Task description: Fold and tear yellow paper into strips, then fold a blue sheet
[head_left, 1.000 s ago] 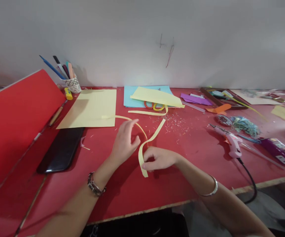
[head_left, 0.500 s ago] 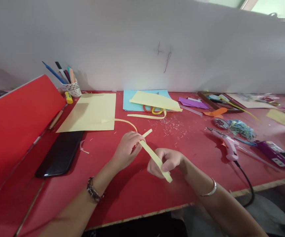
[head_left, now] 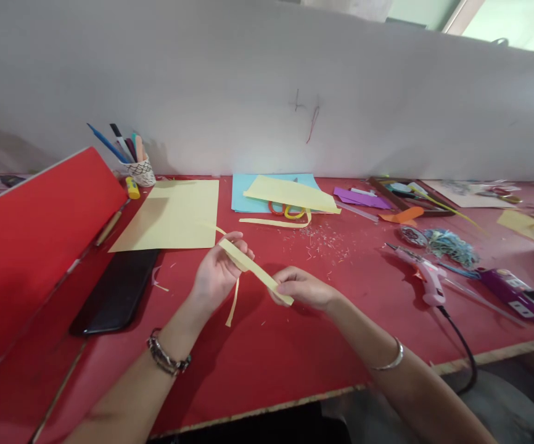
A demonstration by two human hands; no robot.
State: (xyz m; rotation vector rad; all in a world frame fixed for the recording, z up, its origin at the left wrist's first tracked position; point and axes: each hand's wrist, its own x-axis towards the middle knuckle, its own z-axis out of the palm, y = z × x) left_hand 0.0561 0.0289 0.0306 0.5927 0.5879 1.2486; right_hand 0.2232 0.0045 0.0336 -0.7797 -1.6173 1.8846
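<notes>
A pale yellow paper strip (head_left: 256,270) stretches between my two hands above the red table (head_left: 267,357). Its upper left end rests against the fingers of my left hand (head_left: 218,271), which is turned palm up with the fingers curled behind the paper. My right hand (head_left: 301,287) pinches the lower right end between thumb and fingers. Another narrow yellow strip (head_left: 233,303) hangs below my left hand; a thin piece also shows above that hand, and how these join is hidden. A large yellow sheet (head_left: 174,213) lies just beyond my left hand.
Scissors (head_left: 295,211) lie partly under a folded yellow paper (head_left: 290,191) on blue sheets (head_left: 242,197). A pink glue gun (head_left: 422,274) with a cord is at right. On the left are a black phone (head_left: 114,296), a red board (head_left: 40,246) and a pen cup (head_left: 142,171).
My left hand has moved left and turned palm up. My right hand has shifted slightly up, still pinching the strip. The narrow strip now hangs below my left hand.
</notes>
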